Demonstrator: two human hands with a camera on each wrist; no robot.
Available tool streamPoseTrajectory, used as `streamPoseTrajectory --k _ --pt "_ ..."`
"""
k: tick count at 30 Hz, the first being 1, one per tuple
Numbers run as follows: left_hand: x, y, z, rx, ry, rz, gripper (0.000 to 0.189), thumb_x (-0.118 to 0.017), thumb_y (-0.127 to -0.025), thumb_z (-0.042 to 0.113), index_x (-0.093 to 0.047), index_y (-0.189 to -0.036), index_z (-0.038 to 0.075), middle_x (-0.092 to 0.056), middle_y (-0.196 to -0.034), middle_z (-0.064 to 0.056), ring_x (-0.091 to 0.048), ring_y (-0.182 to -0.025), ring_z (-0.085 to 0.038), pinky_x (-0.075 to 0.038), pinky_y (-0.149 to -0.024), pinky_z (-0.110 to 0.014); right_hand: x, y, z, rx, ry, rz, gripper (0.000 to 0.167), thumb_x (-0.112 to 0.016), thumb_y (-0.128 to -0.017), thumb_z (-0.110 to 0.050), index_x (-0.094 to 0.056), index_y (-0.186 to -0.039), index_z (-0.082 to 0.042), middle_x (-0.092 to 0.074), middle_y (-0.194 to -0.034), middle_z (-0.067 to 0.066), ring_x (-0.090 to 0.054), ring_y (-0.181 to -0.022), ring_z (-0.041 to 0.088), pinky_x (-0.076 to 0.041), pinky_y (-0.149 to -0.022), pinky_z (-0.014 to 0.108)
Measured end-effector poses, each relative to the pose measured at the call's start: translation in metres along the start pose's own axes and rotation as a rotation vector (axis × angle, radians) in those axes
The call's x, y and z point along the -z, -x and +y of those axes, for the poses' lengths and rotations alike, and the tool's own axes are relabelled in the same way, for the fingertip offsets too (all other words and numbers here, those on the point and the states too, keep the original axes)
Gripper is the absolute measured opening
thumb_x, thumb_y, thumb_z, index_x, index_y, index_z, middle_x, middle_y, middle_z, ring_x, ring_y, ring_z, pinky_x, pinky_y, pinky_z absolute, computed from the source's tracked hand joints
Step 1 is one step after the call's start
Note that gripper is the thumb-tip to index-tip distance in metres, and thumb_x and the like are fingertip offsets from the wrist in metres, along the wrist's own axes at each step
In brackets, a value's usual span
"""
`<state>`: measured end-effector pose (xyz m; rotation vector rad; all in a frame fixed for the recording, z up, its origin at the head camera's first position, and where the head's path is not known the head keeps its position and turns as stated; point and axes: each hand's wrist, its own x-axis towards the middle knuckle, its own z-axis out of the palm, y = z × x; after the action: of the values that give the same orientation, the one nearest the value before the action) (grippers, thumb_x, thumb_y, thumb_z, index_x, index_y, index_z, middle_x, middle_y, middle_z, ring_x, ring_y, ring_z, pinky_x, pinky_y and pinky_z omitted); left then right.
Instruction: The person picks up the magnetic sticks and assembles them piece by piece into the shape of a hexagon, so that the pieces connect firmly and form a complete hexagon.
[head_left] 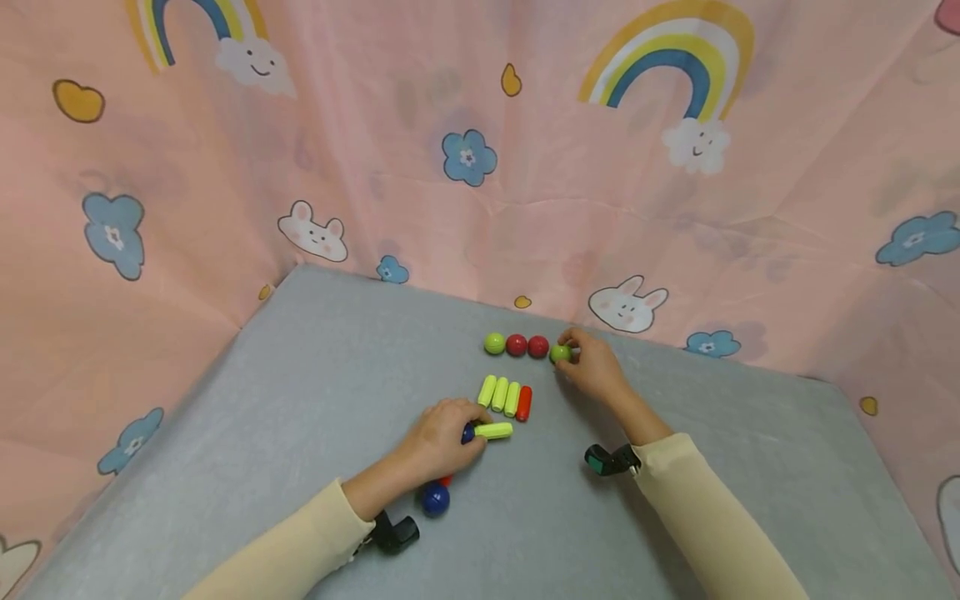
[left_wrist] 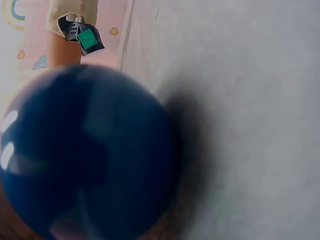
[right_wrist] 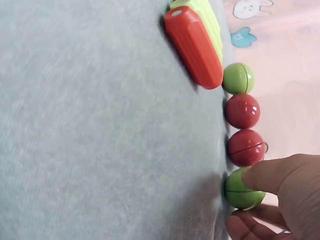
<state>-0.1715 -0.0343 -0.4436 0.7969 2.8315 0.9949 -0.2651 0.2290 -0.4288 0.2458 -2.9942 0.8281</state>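
Balls (head_left: 537, 347), grey surface (head_left: 360, 358), pink rainbow curtain (head_left: 480, 233)

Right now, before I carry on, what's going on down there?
A person's right hand pinches a green ball at the right end of a row, next to two red balls and another green ball. The left hand holds a blue ball with a yellow stick against it. Three yellow sticks and a red stick lie between the hands; another blue ball sits by the left wrist.
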Motion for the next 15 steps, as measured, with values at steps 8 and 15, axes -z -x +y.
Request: streamPoseTrajectory --k 8,15 --pt "0.003 0.0 -0.001 0.01 0.029 -0.049 0.019 -0.069 -0.084 0.016 -0.073 -0.103 0.015 -0.069 -0.098 0.0 -0.06 -0.09 -0.013 -0.049 -0.083 -0.032 0.0 0.013 0.002 0.014 -0.041 -0.044 0.028 -0.067 -0.086 -0.007 -0.057 -0.11 0.001 -0.063 -0.112 0.023 -0.063 -0.092 0.032 -0.056 -0.076 0.04" --pt "0.003 0.0 -0.001 0.019 0.019 -0.047 0.02 -0.07 -0.084 0.018 -0.073 -0.104 0.015 -0.069 -0.103 -0.001 -0.061 -0.094 -0.014 -0.05 -0.084 -0.032 0.003 0.046 -0.004 0.06 -0.074 -0.06 0.028 -0.069 -0.084 -0.009 -0.061 -0.109 0.001 -0.065 -0.107 0.016 -0.063 -0.087 0.026 -0.055 -0.077 0.039"
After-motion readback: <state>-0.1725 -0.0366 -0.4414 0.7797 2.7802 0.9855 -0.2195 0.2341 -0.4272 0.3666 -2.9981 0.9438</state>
